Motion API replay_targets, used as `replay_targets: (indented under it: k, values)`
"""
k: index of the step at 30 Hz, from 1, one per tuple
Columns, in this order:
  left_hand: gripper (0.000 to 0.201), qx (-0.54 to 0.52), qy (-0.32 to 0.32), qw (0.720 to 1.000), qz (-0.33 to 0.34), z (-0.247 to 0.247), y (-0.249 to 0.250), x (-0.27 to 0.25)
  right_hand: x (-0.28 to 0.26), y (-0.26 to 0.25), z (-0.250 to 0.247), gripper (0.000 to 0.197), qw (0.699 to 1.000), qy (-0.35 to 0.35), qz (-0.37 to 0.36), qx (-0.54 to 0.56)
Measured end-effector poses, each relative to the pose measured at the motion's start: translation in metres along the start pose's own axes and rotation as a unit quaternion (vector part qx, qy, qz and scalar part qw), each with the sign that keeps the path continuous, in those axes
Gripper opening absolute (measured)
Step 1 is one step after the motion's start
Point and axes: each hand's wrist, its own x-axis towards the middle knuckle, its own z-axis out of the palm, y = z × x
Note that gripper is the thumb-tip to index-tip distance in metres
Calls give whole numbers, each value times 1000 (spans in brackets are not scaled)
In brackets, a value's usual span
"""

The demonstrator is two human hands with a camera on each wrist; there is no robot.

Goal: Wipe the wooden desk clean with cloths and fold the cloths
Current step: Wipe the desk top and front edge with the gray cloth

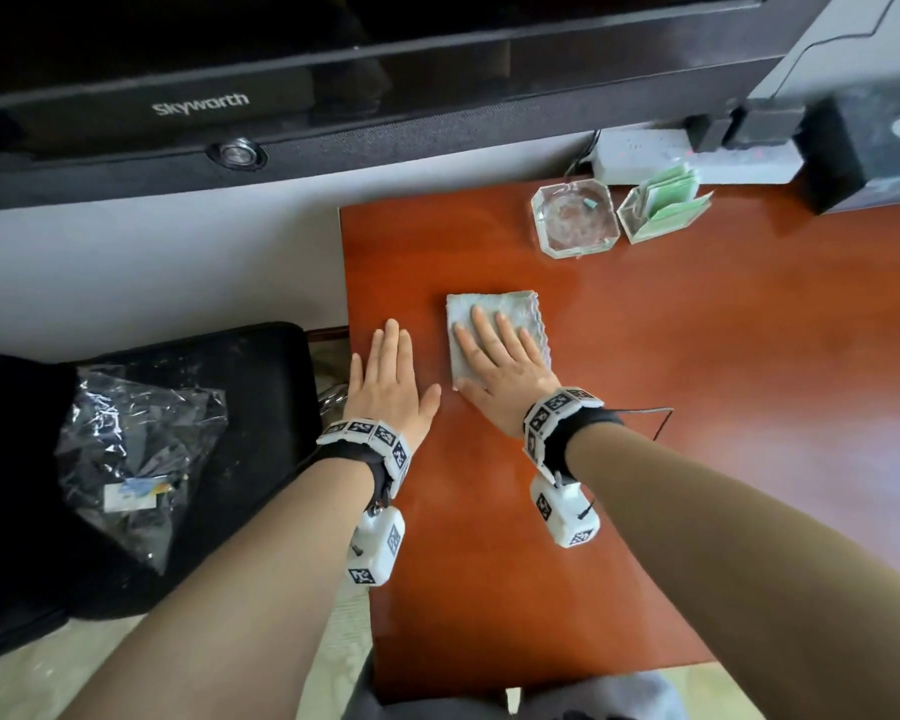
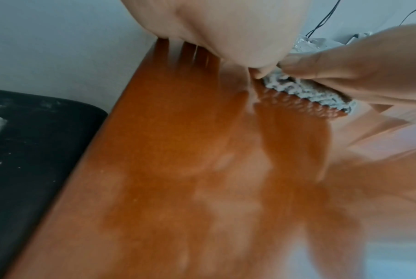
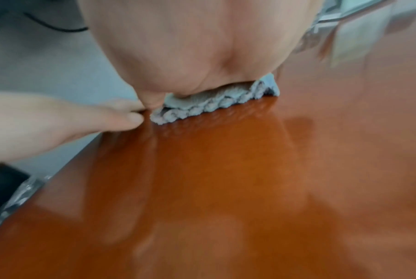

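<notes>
A folded pale blue-grey cloth (image 1: pixel 510 311) lies on the reddish wooden desk (image 1: pixel 671 356), near its left side. My right hand (image 1: pixel 500 366) presses flat on the cloth with straight fingers; the cloth's ruffled near edge (image 3: pixel 202 107) shows under the palm in the right wrist view. My left hand (image 1: pixel 391 376) lies flat on the bare desk just left of the cloth, fingers straight, thumb pointing toward the right hand. The left wrist view shows the cloth (image 2: pixel 305 90) under the right hand (image 2: pixel 359 71).
A glass ashtray (image 1: pixel 575 218) and a clear holder with green packets (image 1: pixel 663 205) stand at the desk's back. Behind them lie a white power strip (image 1: pixel 645 153) and a black box (image 1: pixel 868 148). A black chair with a plastic bag (image 1: pixel 136 459) stands left of the desk.
</notes>
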Motion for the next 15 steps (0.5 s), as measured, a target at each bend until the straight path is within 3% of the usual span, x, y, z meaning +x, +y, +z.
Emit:
replay_targets:
  k: [5, 10, 12, 15]
  values:
    - [68, -13, 45, 999, -15, -4, 4, 4, -14, 73, -7, 72, 995, 17, 90, 33]
    - [55, -7, 76, 996, -41, -17, 16, 14, -31, 143, -20, 82, 970, 48, 220, 91]
    - [57, -32, 79, 995, -45, -22, 24, 24, -30, 152, -22, 81, 963, 66, 238, 107]
    - [66, -30, 70, 997, 11, -35, 49, 51, -28, 143, -22, 81, 957, 64, 255, 125]
